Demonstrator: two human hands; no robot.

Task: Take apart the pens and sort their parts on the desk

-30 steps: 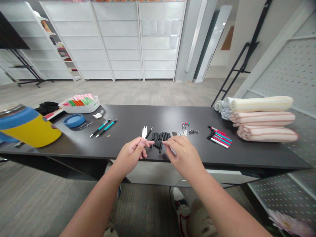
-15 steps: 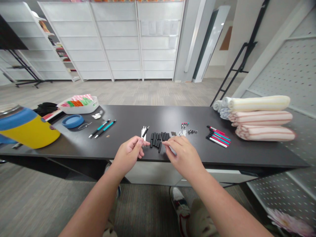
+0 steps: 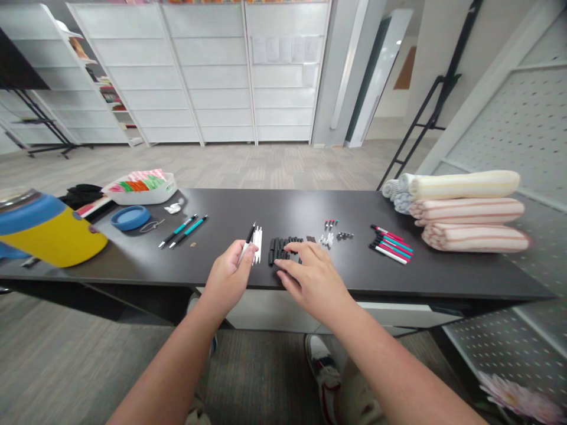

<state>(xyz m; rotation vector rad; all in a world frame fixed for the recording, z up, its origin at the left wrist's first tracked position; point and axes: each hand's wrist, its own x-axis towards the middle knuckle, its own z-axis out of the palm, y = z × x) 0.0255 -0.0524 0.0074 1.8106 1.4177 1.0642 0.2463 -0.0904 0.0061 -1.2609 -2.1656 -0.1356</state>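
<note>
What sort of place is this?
Likely an office-style room or activity space; can't tell which. A long dark desk with small black tubes set out in rows, tall white panelled units across the far side, and a grey, carpet-like floor.

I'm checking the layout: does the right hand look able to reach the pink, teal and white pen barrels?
Probably yes: the right hand is at the black pen grips, and nothing visible stands between it and those pen barrels.
</note>
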